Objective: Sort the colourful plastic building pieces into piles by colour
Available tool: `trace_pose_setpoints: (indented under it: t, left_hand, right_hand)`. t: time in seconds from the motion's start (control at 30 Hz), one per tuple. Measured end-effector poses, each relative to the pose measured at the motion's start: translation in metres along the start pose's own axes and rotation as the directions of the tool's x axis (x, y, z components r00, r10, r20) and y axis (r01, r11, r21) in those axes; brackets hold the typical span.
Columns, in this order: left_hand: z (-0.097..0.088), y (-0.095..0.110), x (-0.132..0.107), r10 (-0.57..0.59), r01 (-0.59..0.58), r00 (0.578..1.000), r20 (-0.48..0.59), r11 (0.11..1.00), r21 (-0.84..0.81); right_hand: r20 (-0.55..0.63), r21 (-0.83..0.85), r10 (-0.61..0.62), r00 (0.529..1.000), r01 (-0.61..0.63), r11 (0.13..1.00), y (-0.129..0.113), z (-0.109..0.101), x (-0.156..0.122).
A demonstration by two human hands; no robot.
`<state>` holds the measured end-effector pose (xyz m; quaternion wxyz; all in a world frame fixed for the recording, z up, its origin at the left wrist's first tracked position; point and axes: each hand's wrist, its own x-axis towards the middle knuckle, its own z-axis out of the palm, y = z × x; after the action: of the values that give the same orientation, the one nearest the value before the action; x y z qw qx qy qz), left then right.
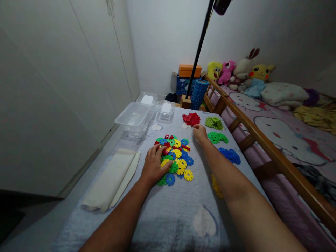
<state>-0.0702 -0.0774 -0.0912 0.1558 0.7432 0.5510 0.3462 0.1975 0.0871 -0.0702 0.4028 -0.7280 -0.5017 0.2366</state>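
A mixed heap of plastic snowflake discs [177,157] in red, blue, green and yellow lies on the pale blue cloth [173,213]. My left hand [154,164] rests on the heap's left side, fingers curled over the pieces. My right hand [200,133] reaches far forward, fingers closed, just below the sorted red pile [191,119]. Sorted piles lie to the right: light green [214,123], dark green [217,137], blue [230,155], and yellow [216,185] partly hidden by my right forearm.
Clear plastic boxes [136,117] and a smaller one [166,110] stand at the cloth's far left. A folded cream cloth [112,180] lies at left. A wooden bed rail [262,140] runs along the right, with plush toys [236,71] behind. A black pole [199,49] rises at the back.
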Motion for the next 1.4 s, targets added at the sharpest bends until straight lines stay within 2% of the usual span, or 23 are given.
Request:
trace_pose_setpoints:
  t: [0.07,0.1,0.2,0.27,0.3,0.43,0.53,0.6,0.67,0.77,0.9,1.0,1.17,1.3,1.4]
  left_hand:
    - [-0.001,0.0,0.001,-0.008,0.007,1.0,-0.019,1.0,-0.03]
    - [-0.001,0.0,0.002,-0.01,0.009,0.999,-0.031,0.999,-0.048]
    - [-0.001,-0.001,0.003,-0.02,0.014,0.997,-0.075,0.996,-0.089]
    - [-0.002,-0.002,0.004,-0.032,0.022,0.995,-0.098,0.995,-0.1]
    - [-0.002,-0.002,0.004,-0.038,0.028,0.994,-0.103,0.995,-0.101]
    - [-0.003,-0.002,0.005,-0.061,0.05,0.992,-0.109,0.994,-0.097]
    - [-0.003,-0.002,0.006,-0.081,0.069,0.99,-0.116,0.992,-0.103]
    - [-0.002,-0.003,0.006,-0.08,0.068,0.99,-0.115,0.992,-0.108]
    - [0.0,-0.004,0.006,-0.068,0.056,0.992,-0.109,0.992,-0.11]
    - [0.003,-0.006,0.005,-0.048,0.038,0.994,-0.095,0.993,-0.109]
    - [0.004,-0.008,0.004,-0.034,0.027,0.997,-0.064,0.994,-0.104]
    - [0.003,-0.008,0.003,-0.024,0.021,0.999,-0.035,0.995,-0.101]
    - [0.003,-0.007,0.003,-0.024,0.02,0.999,-0.038,0.995,-0.102]
    - [0.002,-0.006,0.003,-0.015,0.01,0.998,-0.061,0.996,-0.093]
    - [0.001,-0.005,0.004,-0.021,0.015,0.998,-0.061,0.995,-0.098]
  right_hand:
    - [0.19,-0.026,-0.06,0.98,0.066,0.997,-0.004,-0.012,-0.011]
    - [0.308,-0.052,-0.098,0.946,0.119,0.992,-0.007,-0.018,-0.017]
    - [0.621,-0.176,-0.136,0.772,0.307,0.935,-0.016,-0.035,-0.04]
    - [0.708,-0.274,-0.105,0.698,0.409,0.87,-0.022,-0.041,-0.056]
    - [0.719,-0.316,-0.095,0.688,0.446,0.837,-0.024,-0.043,-0.063]
    - [0.68,-0.412,-0.111,0.725,0.502,0.76,-0.026,-0.042,-0.081]
    - [0.677,-0.402,-0.119,0.727,0.499,0.768,-0.023,-0.041,-0.078]
    - [0.64,-0.385,-0.144,0.755,0.477,0.79,-0.02,-0.04,-0.07]
    - [0.548,-0.371,-0.197,0.813,0.448,0.814,-0.018,-0.039,-0.058]
    - [0.35,-0.364,-0.257,0.901,0.384,0.849,-0.016,-0.032,-0.037]
    - [0.14,-0.34,-0.222,0.965,0.258,0.904,-0.013,-0.014,-0.014]
    - [0.036,-0.312,-0.178,0.983,0.18,0.933,-0.01,0.002,0.001]
    - [-0.062,-0.261,-0.136,0.989,0.115,0.958,-0.006,0.02,0.018]
    - [-0.14,-0.212,-0.126,0.982,0.095,0.973,-0.003,0.026,0.022]
    - [-0.15,-0.15,-0.134,0.979,0.111,0.982,0.0,0.029,0.017]
